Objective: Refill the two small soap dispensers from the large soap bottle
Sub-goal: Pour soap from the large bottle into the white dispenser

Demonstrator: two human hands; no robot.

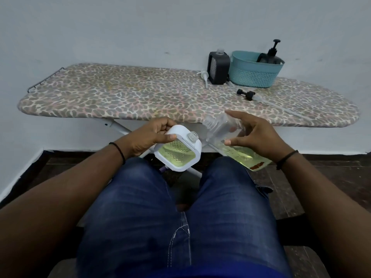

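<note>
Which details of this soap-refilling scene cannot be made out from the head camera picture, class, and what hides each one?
- Large soap bottle: the right hand covers its middle, and its label is blurred.
- Black pump bottle: the teal basket wall hides its lower body.
- Black dispenser: its fill level cannot be seen through the dark casing.
- White dispenser: the left hand hides its far side.

Dim, even indoor light; soft shadows; wide-angle bending at edges; slight softness.

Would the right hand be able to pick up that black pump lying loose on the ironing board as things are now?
Probably not yet. The right hand holds the large soap bottle, so it isn't free. The path itself looks open: nothing stands between it and the black pump on the ironing board.
</note>
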